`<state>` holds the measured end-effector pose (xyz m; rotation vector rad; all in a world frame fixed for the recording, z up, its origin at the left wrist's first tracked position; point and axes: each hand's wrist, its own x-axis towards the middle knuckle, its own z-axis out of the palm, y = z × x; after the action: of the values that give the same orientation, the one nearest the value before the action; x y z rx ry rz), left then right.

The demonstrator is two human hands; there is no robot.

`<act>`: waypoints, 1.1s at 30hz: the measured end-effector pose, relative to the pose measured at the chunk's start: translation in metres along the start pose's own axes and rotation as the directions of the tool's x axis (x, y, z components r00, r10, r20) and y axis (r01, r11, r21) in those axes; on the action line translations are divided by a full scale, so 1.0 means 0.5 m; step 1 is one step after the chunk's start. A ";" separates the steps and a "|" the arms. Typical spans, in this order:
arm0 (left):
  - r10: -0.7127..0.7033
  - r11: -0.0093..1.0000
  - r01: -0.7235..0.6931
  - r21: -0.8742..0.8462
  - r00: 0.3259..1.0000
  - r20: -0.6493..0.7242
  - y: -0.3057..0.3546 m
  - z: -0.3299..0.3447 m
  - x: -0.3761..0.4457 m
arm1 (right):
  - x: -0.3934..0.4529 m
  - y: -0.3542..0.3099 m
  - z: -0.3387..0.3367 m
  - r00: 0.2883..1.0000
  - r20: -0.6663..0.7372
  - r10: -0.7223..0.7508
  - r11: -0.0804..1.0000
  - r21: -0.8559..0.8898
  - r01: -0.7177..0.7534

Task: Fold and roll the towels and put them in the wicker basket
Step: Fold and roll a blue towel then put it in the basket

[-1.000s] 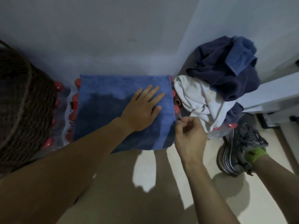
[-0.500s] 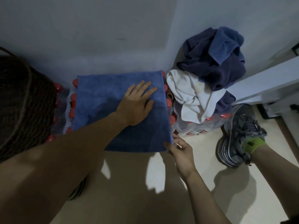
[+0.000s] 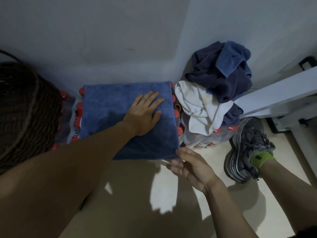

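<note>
The folded blue towel (image 3: 127, 117) lies flat on top of a pack of red-capped bottles (image 3: 78, 115), against the wall (image 3: 103, 40), with its near edge hanging a little over the front of the pack. My left hand (image 3: 144, 114) rests palm down on the towel's right half, fingers straight and spread, pressing the cloth flat. My right hand (image 3: 190, 166) is at the towel's near right corner: the thumb touches the corner's edge from the side and the fingers reach underneath it, loosely extended. I cannot tell whether they actually pinch the cloth or only touch it.

To the left of the bottles stands the wicker basket (image 3: 25, 114), dark and woven, its rim close to the bottle caps; I cannot see what is inside it. To the right of the blue towel, on a second pack of bottles (image 3: 205, 140), sits a crumpled white towel (image 3: 199, 107), just beside the blue one's right edge. Piled on and behind the white one is a heap of dark navy towels (image 3: 217, 79) with a lighter blue towel (image 3: 231, 57) draped over the top, pushed into the corner of the walls.

On the pale floor (image 3: 171, 194) at the right is my foot in a grey sneaker (image 3: 247, 148) with a lime green sock (image 3: 260, 158). A white frame (image 3: 283, 93) crosses the upper right.
</note>
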<state>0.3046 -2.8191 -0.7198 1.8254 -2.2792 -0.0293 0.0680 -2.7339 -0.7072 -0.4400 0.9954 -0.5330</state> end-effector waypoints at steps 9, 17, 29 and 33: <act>0.008 1.000 -0.008 -0.007 1.000 -0.004 -0.003 0.002 0.002 | -0.003 -0.003 0.047 0.680 -0.271 -0.681 0.719 -0.421 0.552; 0.007 1.000 -0.007 -0.007 1.000 0.000 -0.002 0.004 0.002 | -0.013 0.020 0.065 0.904 -0.426 -0.008 0.999 0.038 0.026; 0.026 1.000 -0.026 -0.007 1.000 0.002 0.001 -0.003 0.001 | -0.012 0.028 0.071 0.944 -0.237 -0.230 0.953 0.141 0.267; 0.035 0.999 -0.035 -0.001 0.999 -0.005 0.000 -0.002 0.000 | -0.010 0.029 0.074 0.970 -0.230 -0.071 0.985 0.135 0.104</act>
<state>0.3047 -2.8188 -0.7191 1.7824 -2.3074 -0.0199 0.1014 -2.7154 -0.6947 -0.2976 1.1486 -0.7434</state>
